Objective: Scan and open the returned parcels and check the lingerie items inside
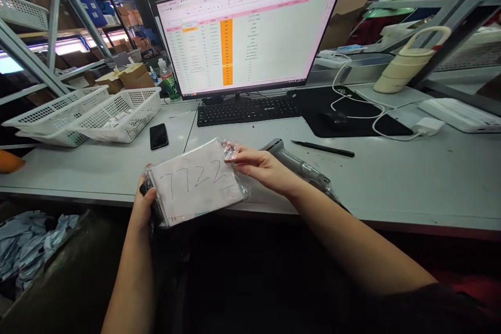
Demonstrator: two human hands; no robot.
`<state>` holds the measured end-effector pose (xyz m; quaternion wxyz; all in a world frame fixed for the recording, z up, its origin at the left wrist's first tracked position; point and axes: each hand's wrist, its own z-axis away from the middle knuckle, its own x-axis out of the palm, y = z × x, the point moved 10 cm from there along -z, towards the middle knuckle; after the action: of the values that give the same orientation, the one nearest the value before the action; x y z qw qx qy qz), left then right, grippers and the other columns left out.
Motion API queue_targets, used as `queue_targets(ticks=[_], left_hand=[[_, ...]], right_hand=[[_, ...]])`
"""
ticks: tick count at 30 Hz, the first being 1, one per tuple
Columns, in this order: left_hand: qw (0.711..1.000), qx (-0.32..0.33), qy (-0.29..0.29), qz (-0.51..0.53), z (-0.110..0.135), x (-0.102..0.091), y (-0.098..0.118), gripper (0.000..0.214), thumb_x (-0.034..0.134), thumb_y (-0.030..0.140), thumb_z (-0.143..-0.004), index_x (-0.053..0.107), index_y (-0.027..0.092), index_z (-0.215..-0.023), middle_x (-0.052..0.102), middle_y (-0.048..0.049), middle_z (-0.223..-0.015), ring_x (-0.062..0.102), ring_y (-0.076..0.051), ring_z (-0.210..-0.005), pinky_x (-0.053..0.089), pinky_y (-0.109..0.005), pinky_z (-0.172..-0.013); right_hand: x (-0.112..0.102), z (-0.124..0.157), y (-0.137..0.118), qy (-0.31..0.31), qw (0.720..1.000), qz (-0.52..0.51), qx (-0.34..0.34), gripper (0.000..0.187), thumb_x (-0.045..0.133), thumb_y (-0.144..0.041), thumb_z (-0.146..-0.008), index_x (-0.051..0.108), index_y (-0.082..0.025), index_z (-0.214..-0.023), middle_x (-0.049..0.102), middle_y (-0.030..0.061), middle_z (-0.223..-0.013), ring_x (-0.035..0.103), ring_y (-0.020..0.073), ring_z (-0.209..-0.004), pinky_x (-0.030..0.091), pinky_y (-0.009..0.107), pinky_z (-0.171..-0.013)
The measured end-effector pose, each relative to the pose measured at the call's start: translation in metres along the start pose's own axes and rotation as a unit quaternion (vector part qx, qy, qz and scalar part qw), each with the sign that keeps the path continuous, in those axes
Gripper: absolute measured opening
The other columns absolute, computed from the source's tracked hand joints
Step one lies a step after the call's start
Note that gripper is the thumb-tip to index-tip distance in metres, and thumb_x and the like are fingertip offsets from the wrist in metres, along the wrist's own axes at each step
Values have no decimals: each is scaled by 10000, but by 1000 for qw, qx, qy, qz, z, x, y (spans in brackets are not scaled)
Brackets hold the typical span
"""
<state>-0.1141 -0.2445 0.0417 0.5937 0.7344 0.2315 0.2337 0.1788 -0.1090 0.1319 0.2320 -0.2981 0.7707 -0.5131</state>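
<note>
A flat packet (199, 182) in clear plastic wrap, with "7722" handwritten on its white face, is held over the front edge of the desk. My left hand (144, 198) grips its left end, thumb on the near side and the other fingers mostly hidden behind. At its upper right corner, my right hand (260, 167) pinches the crinkled plastic between thumb and fingers. Just beyond my right wrist lies a grey handheld barcode scanner (297, 162), partly covered by my forearm. A black pen (323, 148) rests to the right of the scanner.
A monitor (274, 36) showing a spreadsheet stands behind a black keyboard (250, 109). White baskets (133, 128) and a phone (158, 136) are on the left. A mouse (334, 120), looped white cable, charger (428, 125) and cream bottle (405, 68) occupy the right.
</note>
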Motion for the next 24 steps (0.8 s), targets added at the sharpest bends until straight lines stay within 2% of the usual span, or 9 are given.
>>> queue_targets(ticks=[3, 6, 8, 11, 14, 17, 20, 22, 24], left_hand=[[999, -36, 10, -12, 0, 2, 1, 824, 841, 518, -640, 577, 212, -1358, 657, -96, -1280, 632, -294, -1169, 531, -327, -947], [998, -63, 31, 3, 0, 2, 2, 760, 852, 466, -642, 606, 211, -1314, 694, -71, -1172, 665, -253, -1057, 538, -298, -887], [997, -71, 36, -2, -2, 1, 1, 734, 864, 445, -628, 624, 200, -1277, 700, -67, -1133, 670, -240, -1013, 539, -293, -865], [996, -75, 34, -20, -9, 1, -2, 723, 874, 434, -603, 641, 172, -1236, 702, -81, -1117, 671, -248, -1010, 537, -316, -891], [997, -64, 34, -37, -15, 2, -4, 778, 874, 432, -589, 629, 155, -1274, 688, -104, -1169, 657, -265, -1074, 513, -342, -965], [997, -33, 47, -49, -17, 0, -1, 814, 837, 477, -650, 588, 168, -1361, 655, -122, -1236, 644, -252, -1103, 490, -345, -994], [999, -15, 41, -33, -12, -2, 1, 709, 734, 547, -767, 602, 182, -1360, 659, -112, -1199, 651, -213, -1026, 502, -320, -936], [997, 12, 52, -59, -5, -10, 7, 604, 701, 529, -806, 653, 186, -1301, 671, -85, -1122, 643, -186, -948, 503, -292, -882], [987, 50, 77, -134, 2, -23, 18, 485, 686, 463, -826, 706, 190, -1226, 672, -58, -1017, 627, -173, -880, 496, -278, -839]], right_hand=[[-6, -1, 10, 35, 999, 7, 36, 274, 727, -391, -825, 785, -254, -1055, 711, 66, -1163, 619, 248, -1119, 514, 382, -907], [-11, 3, 35, 36, 990, -22, 135, 374, 635, -482, -881, 738, -193, -1094, 707, 84, -984, 632, 219, -906, 489, 304, -667], [-10, 9, 47, 0, 984, -25, 179, 407, 594, -519, -895, 730, -167, -1050, 699, 83, -895, 624, 213, -870, 470, 304, -675], [-6, 20, 52, -66, 978, -12, 198, 433, 558, -551, -901, 740, -161, -943, 717, 88, -901, 625, 216, -886, 463, 338, -776], [0, 28, 53, -92, 975, 8, 203, 388, 681, -548, -818, 738, -165, -832, 704, 65, -848, 609, 203, -831, 454, 341, -778], [-4, 29, 57, -18, 976, -20, 217, 336, 845, -460, -682, 697, -175, -782, 626, 0, -738, 536, 133, -669, 446, 298, -665], [-12, 31, 68, 100, 960, -125, 229, 391, 865, -396, -649, 718, -206, -958, 608, -24, -761, 455, 81, -563, 392, 243, -521], [-11, 33, 78, 124, 944, -168, 254, 449, 855, -332, -638, 721, -215, -1051, 609, -25, -758, 419, 65, -517, 348, 220, -460], [-10, 36, 86, 119, 938, -170, 279, 449, 812, -302, -667, 723, -206, -1096, 578, -31, -686, 406, 65, -483, 335, 214, -435]])
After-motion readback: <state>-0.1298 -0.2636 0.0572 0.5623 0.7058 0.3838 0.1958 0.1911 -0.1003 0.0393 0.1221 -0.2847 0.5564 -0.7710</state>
